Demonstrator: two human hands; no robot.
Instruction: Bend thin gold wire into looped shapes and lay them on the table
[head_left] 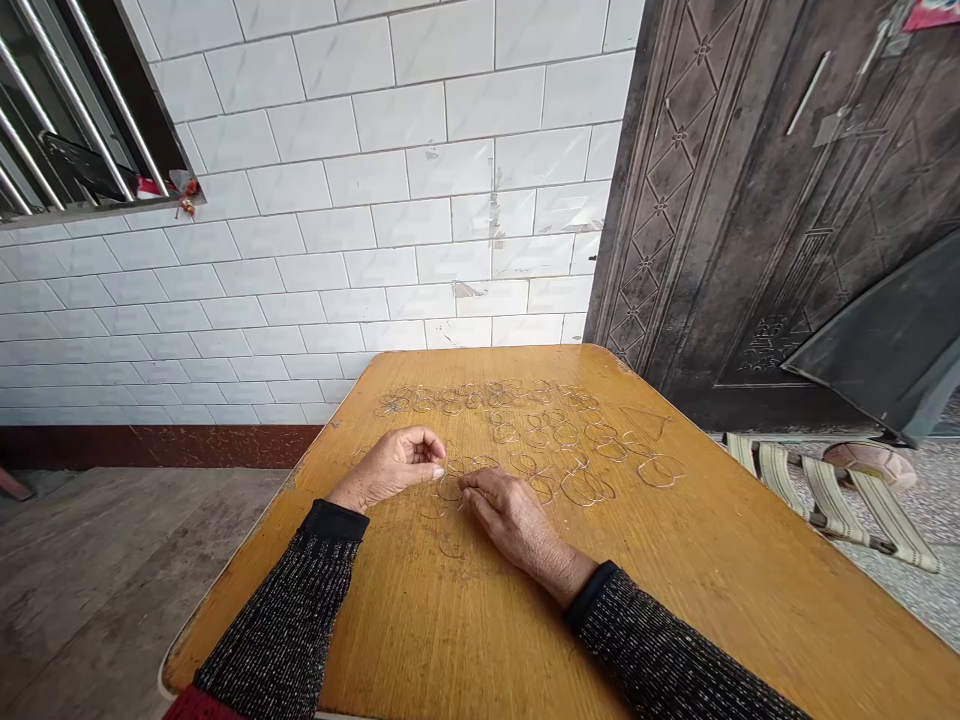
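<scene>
Loops of thin, copper-coloured wire (pixel 566 432) lie spread over the wooden table (pixel 637 600), many joined in pairs or clusters. Left of the middle, my left hand (pixel 397 465) is raised just above the tabletop with its fingers curled and the thumb bent toward them. Whatever may be in that pinch is too thin to make out. My right hand (pixel 517 515) rests low over the table, its fingers pressed together at the edge of a wire loop (pixel 448 488) between the hands. The palm side of the right hand is hidden.
A row of tangled wire loops (pixel 472 396) runs across the far part of the table. White tiled wall (pixel 360 190) stands behind it. At right are a dark carved door (pixel 720 200) and a striped-strap seat (pixel 844 497). A barred window (pixel 75 110) is at upper left.
</scene>
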